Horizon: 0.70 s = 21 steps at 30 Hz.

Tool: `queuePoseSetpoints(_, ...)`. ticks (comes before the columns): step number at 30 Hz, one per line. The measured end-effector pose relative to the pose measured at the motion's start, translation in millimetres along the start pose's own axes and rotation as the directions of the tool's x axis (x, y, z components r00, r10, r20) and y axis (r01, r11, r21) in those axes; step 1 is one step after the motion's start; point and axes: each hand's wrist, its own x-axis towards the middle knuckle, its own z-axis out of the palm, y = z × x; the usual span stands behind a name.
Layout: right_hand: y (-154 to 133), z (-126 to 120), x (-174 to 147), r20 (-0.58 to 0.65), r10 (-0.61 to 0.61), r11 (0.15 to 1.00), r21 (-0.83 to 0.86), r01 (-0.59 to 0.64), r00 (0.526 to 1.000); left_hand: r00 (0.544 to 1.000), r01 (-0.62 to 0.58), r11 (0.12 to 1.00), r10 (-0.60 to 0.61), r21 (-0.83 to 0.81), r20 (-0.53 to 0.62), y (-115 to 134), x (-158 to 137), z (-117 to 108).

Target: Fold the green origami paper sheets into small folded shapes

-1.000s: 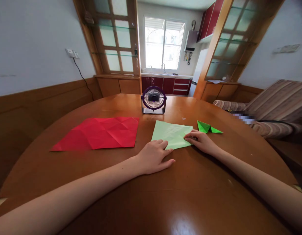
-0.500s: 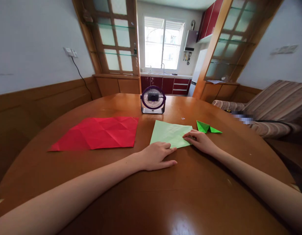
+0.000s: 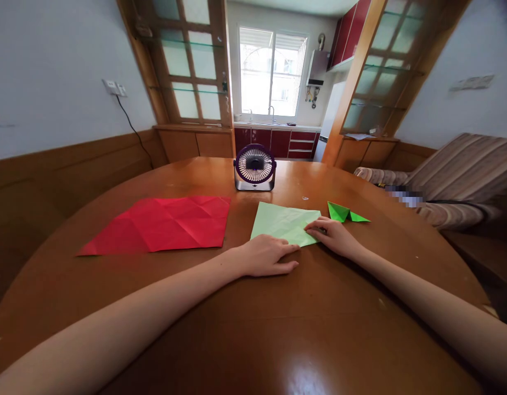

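Note:
A pale green sheet of paper [image 3: 280, 219] lies flat on the wooden table, faintly creased. My left hand [image 3: 268, 255] rests over its near left edge, with the index finger stretched along that edge and the thumb apart on the table. On the paper's right part, my right hand [image 3: 331, 235] lies with its fingertips touching the surface and covers the right corner. Just beyond that hand stands a folded bright green paper piece [image 3: 339, 212] with pointed flaps. A large creased red sheet of paper [image 3: 175, 224] lies to the left.
A small purple fan [image 3: 254, 167] stands behind the papers on the round-edged wooden table [image 3: 253, 329]. A striped sofa [image 3: 467, 175] is off to the right. A black cord [image 3: 132, 126] hangs from the left wall socket.
My left index finger has slid slightly to the right along the paper's near edge. My right hand stays almost in place, and the view has shifted a little.

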Motion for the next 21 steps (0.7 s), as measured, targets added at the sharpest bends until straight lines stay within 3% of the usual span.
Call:
queuePoseSetpoints(8,-2,0,0,0.004,0.001,1.0,0.022,-0.001,1.0,1.0,0.0,0.999,0.001,0.036,-0.013,1,3,-2)
queuePoseSetpoints(21,5,0,-2,0.014,0.01,0.999,0.036,-0.01,1.0,0.969,-0.128,0.987,0.146,0.097,-0.201,-17,-14,6)
